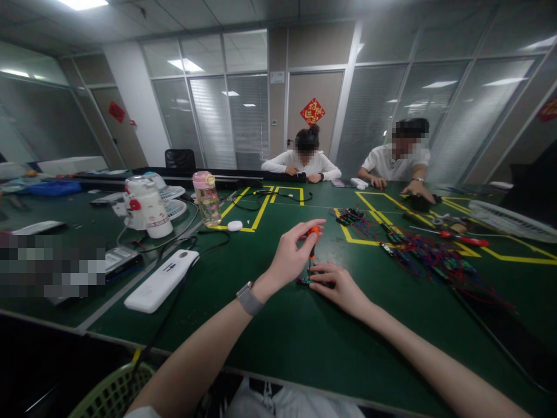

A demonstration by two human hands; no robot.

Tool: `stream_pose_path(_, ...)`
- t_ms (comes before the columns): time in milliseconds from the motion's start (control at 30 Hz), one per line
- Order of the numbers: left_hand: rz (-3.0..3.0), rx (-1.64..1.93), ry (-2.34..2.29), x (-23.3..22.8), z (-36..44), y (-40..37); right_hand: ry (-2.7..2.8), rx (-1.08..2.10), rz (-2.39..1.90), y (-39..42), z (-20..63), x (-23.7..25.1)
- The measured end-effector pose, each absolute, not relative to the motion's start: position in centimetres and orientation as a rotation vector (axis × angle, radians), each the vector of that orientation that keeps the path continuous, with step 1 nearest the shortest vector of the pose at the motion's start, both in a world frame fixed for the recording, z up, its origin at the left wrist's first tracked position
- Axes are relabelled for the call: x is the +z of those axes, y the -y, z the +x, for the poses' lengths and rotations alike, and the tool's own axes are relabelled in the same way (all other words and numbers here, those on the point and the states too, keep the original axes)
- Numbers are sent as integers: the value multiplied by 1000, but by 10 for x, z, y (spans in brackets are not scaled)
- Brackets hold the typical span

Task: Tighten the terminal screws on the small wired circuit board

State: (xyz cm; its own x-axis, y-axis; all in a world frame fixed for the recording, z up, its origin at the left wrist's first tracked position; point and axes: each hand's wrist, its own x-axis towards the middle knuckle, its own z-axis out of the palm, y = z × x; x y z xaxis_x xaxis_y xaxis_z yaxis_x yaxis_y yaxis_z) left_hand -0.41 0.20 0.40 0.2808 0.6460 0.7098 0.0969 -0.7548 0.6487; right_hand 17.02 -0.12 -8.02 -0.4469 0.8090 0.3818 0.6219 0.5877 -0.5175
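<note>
We saw a screwdriver [313, 248] with a smooth plastic handle and a metal shaft, a matt, smooth surface [243, 325], plastic-sheathed wires [435, 255], a smooth white plastic device [159, 284] and a clear, glossy bottle [207, 200], and we noted a metallic-looking watchband [251, 299] and a latticed plastic basket [107, 393].

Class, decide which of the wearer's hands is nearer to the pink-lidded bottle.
Left. The left hand, on the orange screwdriver, is right of the pink-lidded bottle and closer to the camera; the right hand is farther right, at the small circuit board.
</note>
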Motion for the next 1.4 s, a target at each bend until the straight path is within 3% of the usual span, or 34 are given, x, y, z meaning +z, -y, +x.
stream_pose_path(167, 2103, 1614, -821, 5, -3, 0, 2203, 385, -1127, 1, 170, -81)
stream_pose_path(633, 2532, 1440, -797, 5, -5, 4, 2229, 404, -1124, 3, 169, -75)
stream_pose_path(733, 2465, 1438, -684, 4, -3, 5, 2230, 408, -1122, 3, 169, -75)
stream_pose_path(900, 2387, 1611, -929, 2, -5, 1, 2207, 416, -1132, 2, 170, -78)
stream_pose_path(1167, 2106, 1414, -641, 4, -9, -9, 2209, 435, -1129, 1, 172, -80)
stream_pose_path(1400, 2350, 1608, -823, 7, -10, -3, 2194, 425, -1130, 2, 171, -78)
